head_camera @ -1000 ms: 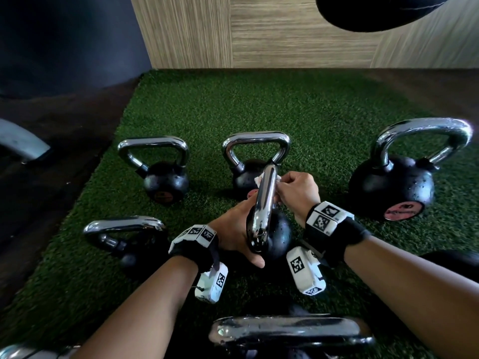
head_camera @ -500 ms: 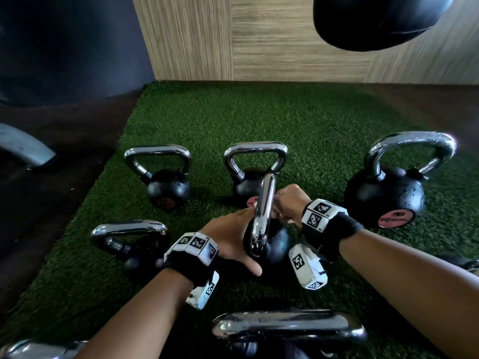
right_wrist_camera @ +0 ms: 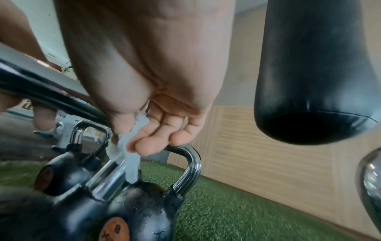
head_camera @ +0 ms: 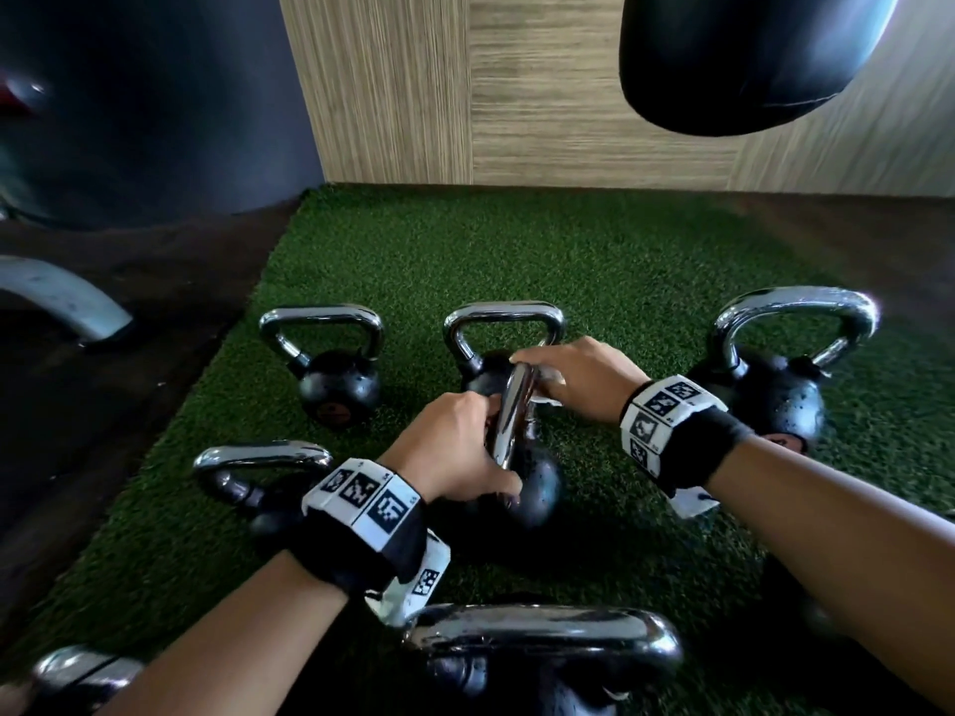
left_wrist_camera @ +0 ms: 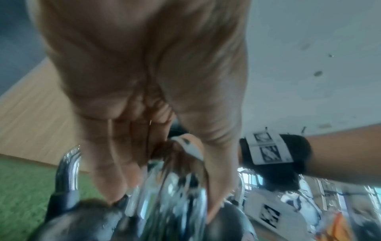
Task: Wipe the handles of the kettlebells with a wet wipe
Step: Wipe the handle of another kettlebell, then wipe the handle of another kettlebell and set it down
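kettlebell (head_camera: 532,483) under work is sitting at the centre of the green turf mat (head_camera: 594,261), with its chrome handle (head_camera: 511,416) turned edge-on toward the near side. left hand (head_camera: 449,447) is gripping the near-left side of that handle low down, fingers curled round the metal and the thumb lying against the black ball. right hand (head_camera: 573,374) is reaching over the far top of the handle and pinching a wet wipe (head_camera: 549,375) against the chrome; in the right wrist view the wipe (right_wrist_camera: 128,146) is hanging as a crumpled white strip between thumb and fingers, trailing down past the handle.

behind it, a second kettlebell (head_camera: 486,369) is standing just beyond the right hand, partly hidden by it. a small kettlebell (head_camera: 338,385) is standing to the far left, and a large kettlebell (head_camera: 770,390) is standing to the far right, its ball speckled with droplets. a further kettlebell (head_camera: 258,488) is sitting near left, just beside the left wrist, and another (head_camera: 537,648) is lying at the near edge with its handle across the view.

a black punching bag (head_camera: 749,54) is hanging at the upper right in front of the wood-panelled wall (head_camera: 542,95). both wrists are carrying black bands with white coded markers.
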